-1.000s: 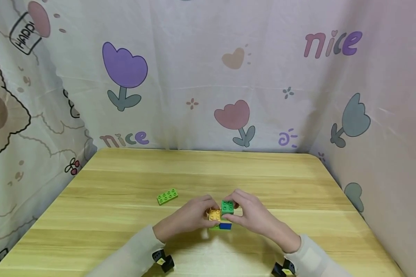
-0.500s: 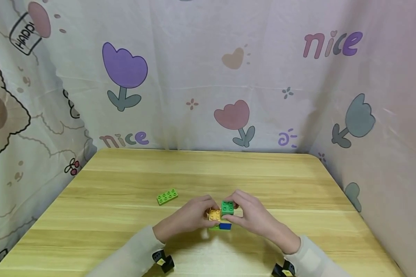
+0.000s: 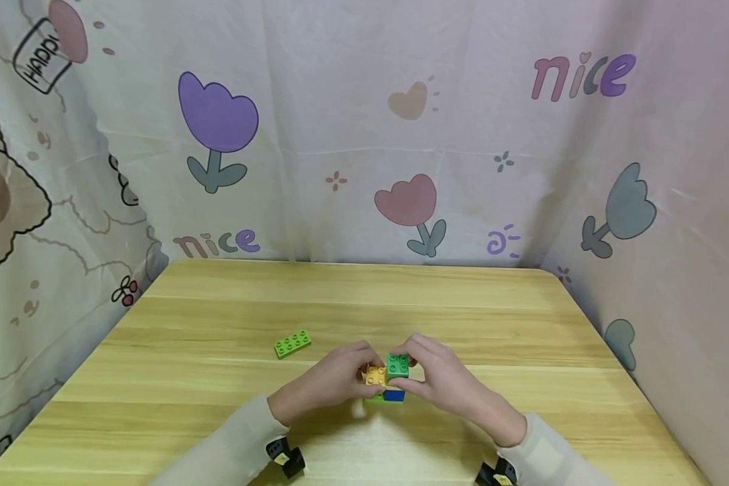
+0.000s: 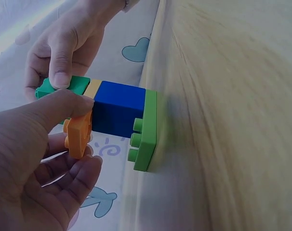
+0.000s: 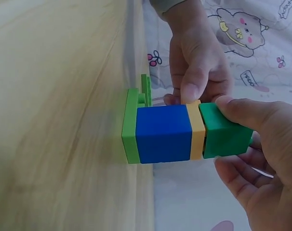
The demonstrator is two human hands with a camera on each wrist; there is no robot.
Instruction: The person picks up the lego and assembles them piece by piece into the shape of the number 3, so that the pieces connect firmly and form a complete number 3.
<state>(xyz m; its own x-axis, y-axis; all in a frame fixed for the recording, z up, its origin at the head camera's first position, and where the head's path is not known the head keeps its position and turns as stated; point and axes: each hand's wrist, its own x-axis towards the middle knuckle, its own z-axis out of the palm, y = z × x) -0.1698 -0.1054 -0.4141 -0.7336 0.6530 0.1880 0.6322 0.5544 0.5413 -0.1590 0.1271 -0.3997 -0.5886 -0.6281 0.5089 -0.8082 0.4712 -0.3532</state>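
Note:
A small stack of toy building bricks stands on the table, between both hands. A light green plate [image 4: 149, 132] forms its base, with a blue brick [image 5: 164, 134] over one end. On the blue brick lies a thin orange plate [image 3: 374, 376], which overhangs toward the left. The left hand [image 3: 335, 375] pinches that overhanging end between thumb and fingers. On the orange plate's right end sits a green brick [image 5: 224, 130], with a thin dark gap showing between them in the right wrist view. Thumb and fingers of the right hand [image 3: 445, 375] hold the green brick's sides.
A separate light green studded plate [image 3: 292, 343] lies on the wooden table [image 3: 219, 297], left of and farther back than the stack. Printed curtains [image 3: 316, 108] hang behind the table and at both sides. Each wrist carries a small black camera [image 3: 286, 458].

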